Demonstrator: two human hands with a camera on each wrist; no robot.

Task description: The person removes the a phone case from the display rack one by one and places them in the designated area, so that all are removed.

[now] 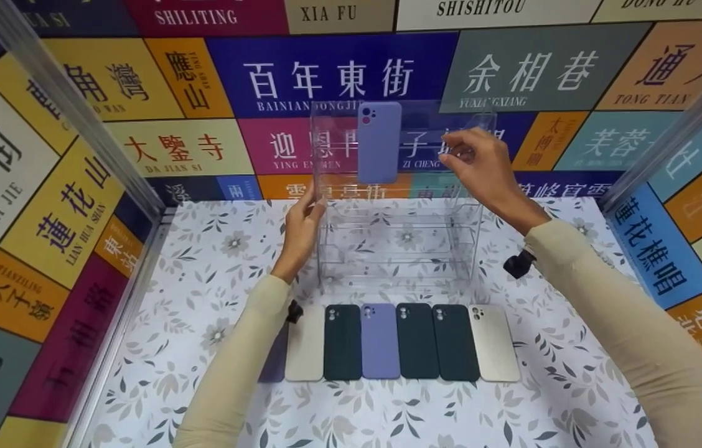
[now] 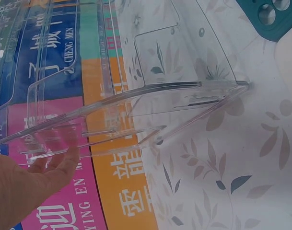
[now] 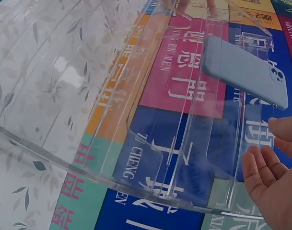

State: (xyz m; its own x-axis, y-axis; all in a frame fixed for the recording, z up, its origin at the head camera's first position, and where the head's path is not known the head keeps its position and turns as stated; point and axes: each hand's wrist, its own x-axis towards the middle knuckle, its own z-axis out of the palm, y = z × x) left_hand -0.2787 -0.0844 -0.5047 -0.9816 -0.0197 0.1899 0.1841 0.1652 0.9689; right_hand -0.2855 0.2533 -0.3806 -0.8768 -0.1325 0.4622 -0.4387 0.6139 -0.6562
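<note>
A clear acrylic tiered rack [image 1: 401, 280] stands on the table. On its top tier a purple phone case [image 1: 379, 143] leans upright, camera cutouts at the upper left; it looks pale blue in the right wrist view. My left hand [image 1: 302, 230] rests at the rack's left side, and in the left wrist view its fingertips [image 2: 64, 160] are against the side panel. Near the top tier's right end, to the right of the case, my right hand [image 1: 480, 165] hangs with fingers loosely bent and holding nothing. The right wrist view shows its thumb apart from the fingers [image 3: 263, 165].
In front of the rack lies a row of several phone cases: dark green [image 1: 343, 342], purple [image 1: 380, 341] and cream [image 1: 495, 343]. My left sleeve [image 1: 226, 367] partly covers the leftmost purple one. Sign-printed walls stand behind and on both sides of the floral tabletop [image 1: 201, 286].
</note>
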